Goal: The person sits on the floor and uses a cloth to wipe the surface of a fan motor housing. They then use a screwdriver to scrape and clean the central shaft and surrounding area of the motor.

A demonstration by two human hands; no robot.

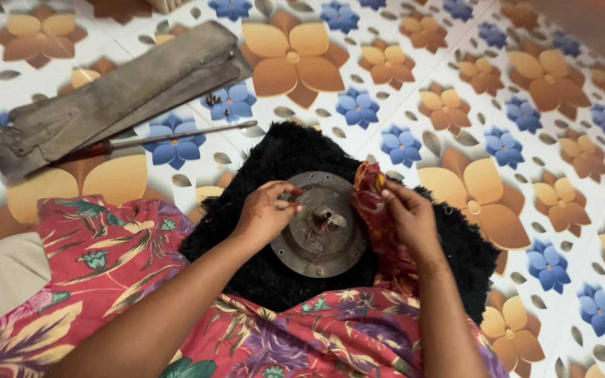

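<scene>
A round, dusty metal fan motor [320, 238] with a short shaft and wires at its centre rests on a black furry mat [281, 150]. My left hand [267, 210] pinches its left rim, fingers closed on the edge. My right hand [407, 213] grips a red patterned cloth [371, 196] bunched against the motor's right rim. Both forearms reach in from the bottom of the view over my floral red garment [106, 259].
Grey fan blades [113, 94] lie stacked at the upper left on the flower-patterned tiled floor [498, 133]. A long screwdriver with a red handle [155, 140] lies beside them, and a few small screws [213, 100] sit near the blades' end.
</scene>
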